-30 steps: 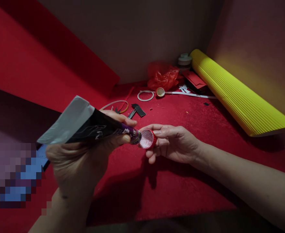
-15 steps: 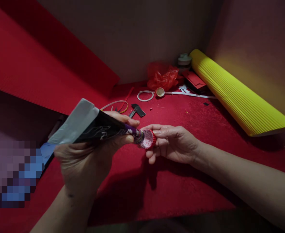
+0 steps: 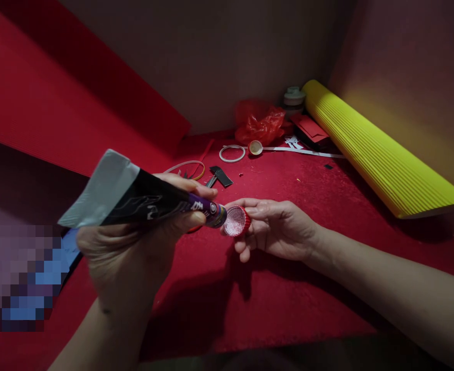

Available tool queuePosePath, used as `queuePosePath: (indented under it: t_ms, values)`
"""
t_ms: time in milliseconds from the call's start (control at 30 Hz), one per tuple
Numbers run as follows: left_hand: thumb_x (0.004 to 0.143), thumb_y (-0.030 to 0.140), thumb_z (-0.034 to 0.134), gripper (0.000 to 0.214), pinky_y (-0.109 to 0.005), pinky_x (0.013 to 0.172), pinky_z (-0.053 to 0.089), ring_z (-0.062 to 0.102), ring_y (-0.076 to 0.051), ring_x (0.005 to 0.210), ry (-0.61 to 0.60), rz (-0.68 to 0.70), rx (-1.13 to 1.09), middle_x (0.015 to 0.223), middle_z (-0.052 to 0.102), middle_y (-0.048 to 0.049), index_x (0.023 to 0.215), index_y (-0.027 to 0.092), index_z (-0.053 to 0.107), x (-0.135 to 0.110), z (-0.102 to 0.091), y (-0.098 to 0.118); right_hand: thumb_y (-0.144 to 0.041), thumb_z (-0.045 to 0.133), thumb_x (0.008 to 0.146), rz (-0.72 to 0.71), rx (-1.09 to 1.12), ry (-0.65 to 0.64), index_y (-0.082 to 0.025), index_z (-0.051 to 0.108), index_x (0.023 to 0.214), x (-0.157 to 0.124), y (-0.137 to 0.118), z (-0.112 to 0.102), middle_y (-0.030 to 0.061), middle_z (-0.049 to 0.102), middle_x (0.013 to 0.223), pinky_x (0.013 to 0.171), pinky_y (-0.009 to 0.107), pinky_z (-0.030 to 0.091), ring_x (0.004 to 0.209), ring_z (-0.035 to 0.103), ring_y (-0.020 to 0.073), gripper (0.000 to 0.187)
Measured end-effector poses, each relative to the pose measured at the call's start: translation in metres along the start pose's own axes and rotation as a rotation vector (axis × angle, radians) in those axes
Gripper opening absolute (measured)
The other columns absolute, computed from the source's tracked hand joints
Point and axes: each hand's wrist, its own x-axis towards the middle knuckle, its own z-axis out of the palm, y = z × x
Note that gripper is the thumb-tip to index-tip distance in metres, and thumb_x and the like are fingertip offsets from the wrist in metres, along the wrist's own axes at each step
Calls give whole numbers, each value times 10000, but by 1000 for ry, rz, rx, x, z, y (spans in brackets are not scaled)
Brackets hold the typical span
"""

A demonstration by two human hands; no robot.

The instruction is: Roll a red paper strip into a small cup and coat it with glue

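Note:
My left hand is closed around a black and purple glue tube with a flat silver tail. The tube's narrow end points right, at the rim of a small cup of coiled corrugated paper, red outside and whitish inside. Whether the tip touches the cup cannot be made out. Thumb and fingers of my right hand pinch the cup by its right side, its opening tilted toward the tube. Both hands are raised above the red tabletop.
A yellow corrugated roll lies at the right. Toward the back are a red plastic bag, a lidded jar, a white paper ring, another small cup and a black piece. A large red sheet leans at the left.
My left hand has drawn the tube slightly back to the left, away from the cup, showing more of its inside. My right hand and the cup stay almost still.

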Motion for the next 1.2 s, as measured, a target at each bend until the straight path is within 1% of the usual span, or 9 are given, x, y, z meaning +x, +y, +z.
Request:
queuePosePath:
  t_ms: [200,367,500,567,700,767,867,1000,1200]
  values:
    - [699,101,720,197,-403,692,561,655,-232,797,57,0,-34,825,681,11,808,265,730,-2,6,2,-159,513,791,-5,12,16,-90,573,1083,-1,0,1,110,654,853,681,386,559,692,678,220,306]
    - [698,92,723,209,-408,673,562,661,-244,802,18,5,-67,836,689,1,835,249,734,0,5,1,-145,504,793,14,36,16,-65,580,1068,-2,-1,1,136,658,880,705,390,553,736,681,237,296]
    - [706,71,716,204,-414,655,575,665,-239,782,50,15,-84,823,689,-7,828,234,730,1,6,1,-168,542,758,26,44,5,-57,578,1068,-2,0,-1,126,655,878,688,387,557,722,684,244,332]
    - [705,80,727,207,-413,662,583,668,-240,792,29,10,-88,831,691,-6,836,240,731,1,7,1,-171,536,765,28,42,1,-59,575,1079,-2,0,-3,123,655,874,677,382,559,713,684,241,335]
    - [696,101,745,180,-395,692,578,668,-232,792,69,17,-134,815,693,-10,814,237,736,0,11,3,-155,490,817,27,26,-29,-101,546,1170,-2,1,-4,116,659,893,663,373,564,715,690,228,362]
    - [692,112,755,154,-383,701,572,665,-224,771,73,10,-141,808,694,-16,793,226,736,-1,12,4,-158,472,840,25,21,-26,-114,540,1177,-1,1,-4,117,656,913,659,368,565,717,691,224,346]
    - [685,108,762,164,-365,711,572,672,-218,773,49,-20,-126,815,696,-8,789,231,732,-2,12,4,-161,453,857,30,17,-4,-99,536,1172,-1,1,-1,133,649,938,673,367,564,718,686,217,331]
    - [669,43,754,228,-371,771,562,682,-210,767,34,-38,-126,811,693,13,778,240,724,-4,12,2,-167,430,875,43,19,12,-88,541,1165,-2,0,1,132,652,913,700,375,563,721,683,216,321]
    - [680,18,737,241,-305,731,576,685,-178,761,23,-32,-85,799,698,28,774,239,714,-5,13,3,-125,457,831,44,47,-43,-92,564,1154,-2,0,1,100,658,859,695,362,570,726,693,214,342]
